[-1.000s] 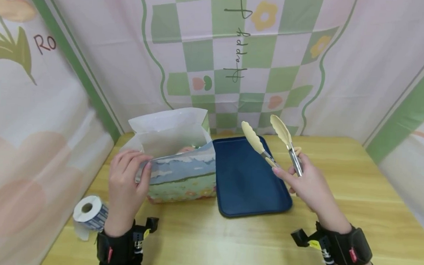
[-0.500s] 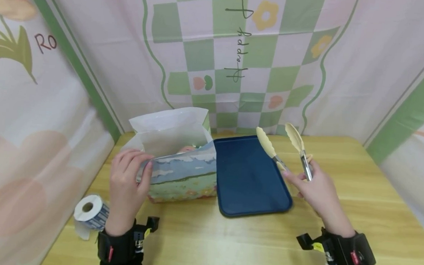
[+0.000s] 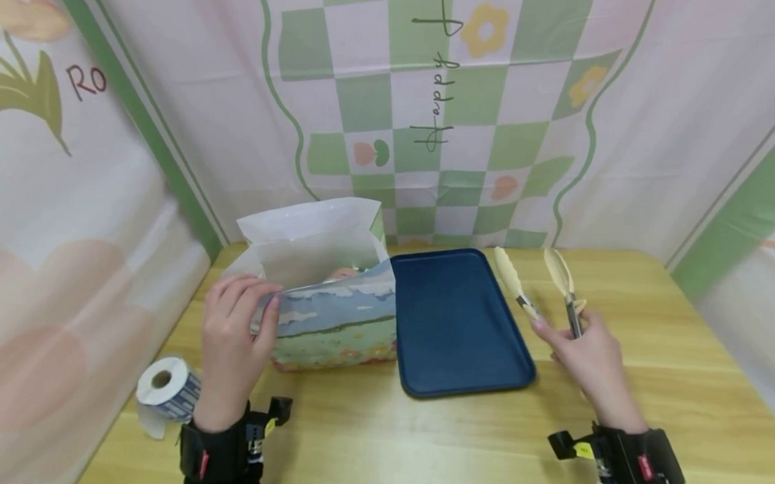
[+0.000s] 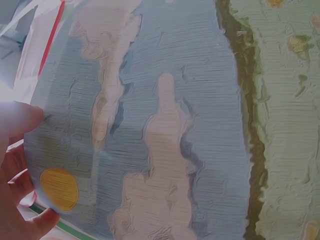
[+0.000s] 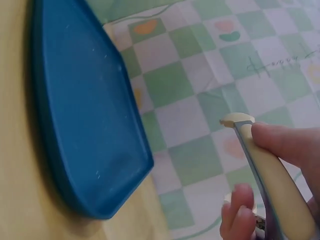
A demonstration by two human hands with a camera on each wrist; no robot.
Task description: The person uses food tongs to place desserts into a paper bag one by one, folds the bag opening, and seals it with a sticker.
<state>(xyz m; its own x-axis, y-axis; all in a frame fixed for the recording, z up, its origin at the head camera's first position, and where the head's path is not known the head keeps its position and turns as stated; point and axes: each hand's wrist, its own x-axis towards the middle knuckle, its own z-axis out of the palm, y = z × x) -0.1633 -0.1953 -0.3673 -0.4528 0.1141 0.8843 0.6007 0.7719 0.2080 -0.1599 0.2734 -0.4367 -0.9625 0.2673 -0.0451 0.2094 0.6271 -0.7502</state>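
My left hand [image 3: 238, 336] pinches the near rim of a paper bag [image 3: 337, 327] printed with a painted sky and meadow. The bag stands with its mouth spread, and something pinkish lies inside, mostly hidden. In the left wrist view the thumb and fingers [image 4: 40, 222] grip the bag's printed edge. My right hand [image 3: 592, 355] holds kitchen tongs [image 3: 560, 273] with cream tips and metal arms, right of the tray. Their tips are spread apart with nothing between them. In the right wrist view the thumb lies along one arm of the tongs [image 5: 275, 185].
A dark blue tray [image 3: 461, 333] lies between the bag and the right hand. At the left table edge sits a roll of labels [image 3: 168, 388]. The wooden table [image 3: 416, 448] backs onto a checkered cloth [image 3: 458, 151], with more cloth on both sides.
My right hand has carried the tongs rightward and lower, from over the tray to the right of it. The left hand and the bag have stayed in place.
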